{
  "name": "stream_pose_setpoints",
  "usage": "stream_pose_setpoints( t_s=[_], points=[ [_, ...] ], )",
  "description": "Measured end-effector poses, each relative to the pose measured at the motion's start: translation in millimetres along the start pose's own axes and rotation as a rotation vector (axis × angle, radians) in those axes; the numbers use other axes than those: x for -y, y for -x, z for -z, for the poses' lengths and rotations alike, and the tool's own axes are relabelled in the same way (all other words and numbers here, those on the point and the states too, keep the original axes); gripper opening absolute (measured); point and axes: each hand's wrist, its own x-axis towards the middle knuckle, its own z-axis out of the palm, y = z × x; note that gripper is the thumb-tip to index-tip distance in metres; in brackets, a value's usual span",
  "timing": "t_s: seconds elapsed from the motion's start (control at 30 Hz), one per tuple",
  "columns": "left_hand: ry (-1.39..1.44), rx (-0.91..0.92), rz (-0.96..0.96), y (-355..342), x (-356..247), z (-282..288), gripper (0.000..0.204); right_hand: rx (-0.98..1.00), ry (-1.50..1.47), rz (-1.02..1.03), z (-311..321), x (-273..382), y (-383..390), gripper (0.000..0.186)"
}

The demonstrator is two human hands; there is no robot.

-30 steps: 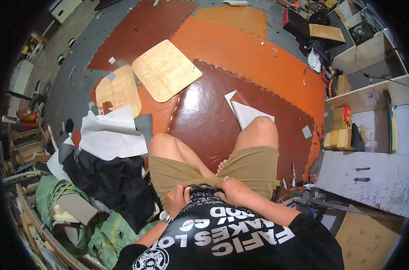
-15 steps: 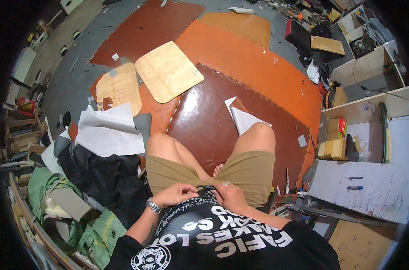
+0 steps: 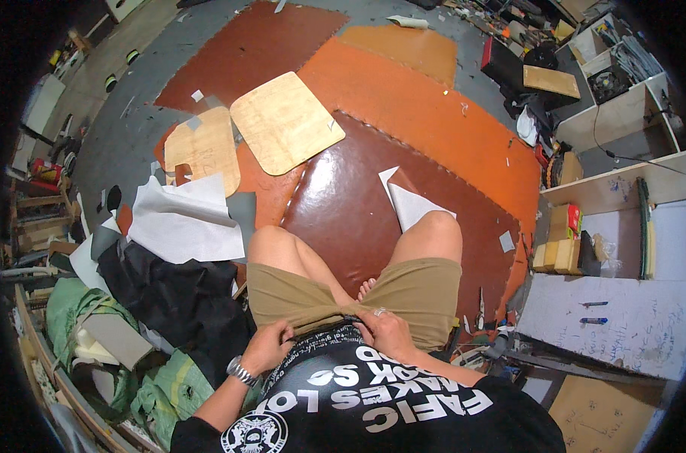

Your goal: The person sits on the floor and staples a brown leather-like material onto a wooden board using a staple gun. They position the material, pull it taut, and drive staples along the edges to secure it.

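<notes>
At my waist, both hands grip the top of my khaki shorts (image 3: 426, 302), just below the hem of my black printed T-shirt (image 3: 335, 400). My left hand (image 3: 266, 346) is closed, thumb and fingers pinched at the waistband's left side; a metal watch is on that wrist. My right hand (image 3: 387, 334), with a ring on one finger, curls over the waistband right of the middle, its fingertips partly hidden in the folds. Between the hands the waistband stands a little off my body and a dark strip of cloth shows.
Brown leather sheet (image 3: 343, 204) and orange leather sheet (image 3: 403, 83) cover the floor ahead. Two wooden boards (image 3: 286, 124) and a white sheet (image 3: 184, 219) lie left of centre. Black cloth (image 3: 169, 294) and green sacks (image 3: 177, 392) crowd my left; a white shelf unit (image 3: 622, 170) stands right.
My left hand has moved left and slightly down, away from the right hand, and the waistband is drawn wider. My right hand has barely moved. The view has shifted slightly.
</notes>
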Motion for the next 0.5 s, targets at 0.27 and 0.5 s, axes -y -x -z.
stream_pose_setpoints(
  t_s=[0.27, 0.5],
  points=[
    [0.538, 0.311, 0.253, 28.3, 46.7, 8.6, 0.014, 0.078, -0.072, 0.021, -2.1, -5.5, -5.8, 0.034],
    [0.776, 0.448, 0.466, 30.3, 59.6, 20.8, 0.037, 0.188, -0.093, -0.114, 0.7, -16.3, -10.9, 0.028]
  ],
)
